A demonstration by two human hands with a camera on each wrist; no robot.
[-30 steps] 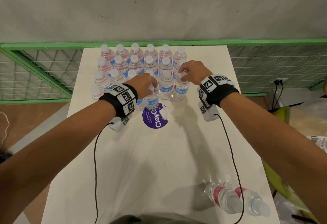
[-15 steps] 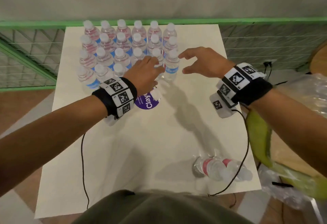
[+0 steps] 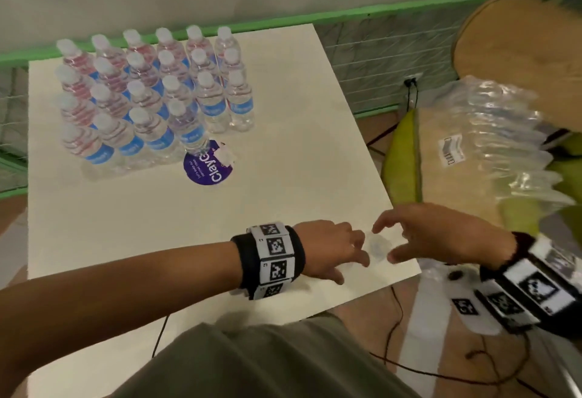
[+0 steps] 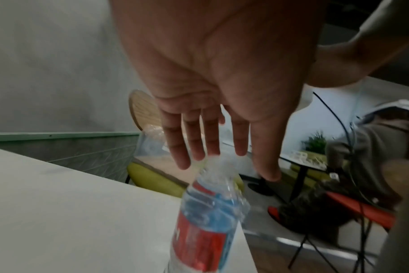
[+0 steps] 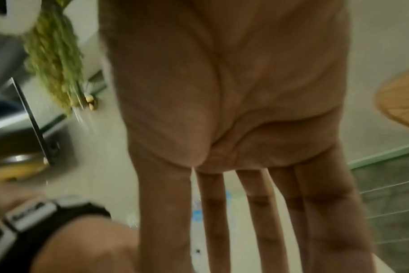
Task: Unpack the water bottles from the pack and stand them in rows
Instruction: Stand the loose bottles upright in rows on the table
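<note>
Several clear water bottles [image 3: 151,95] with white caps stand in tidy rows at the far left of the white table [image 3: 283,161]. At the table's near right corner a bottle [image 3: 376,246] lies on its side, blurred, between my two hands. In the left wrist view this bottle [image 4: 206,221] shows a red and blue label. My left hand [image 3: 343,249] hovers just left of it, fingers [image 4: 194,140] straight and holding nothing. My right hand [image 3: 409,234] reaches in from the right with spread fingers [image 5: 259,212], also empty. A second lying bottle is not visible.
A round purple sticker [image 3: 209,163] lies in front of the rows. The empty plastic pack wrap [image 3: 488,133] sits on a yellow-green chair [image 3: 403,152] right of the table. A round wooden tabletop [image 3: 519,38] is beyond. A green railing [image 3: 378,9] runs behind. Wrist cables hang off the near edge.
Both hands left the standing bottles and pulled back to the table's near right corner, over the lying bottles. The head view swung to the right.
</note>
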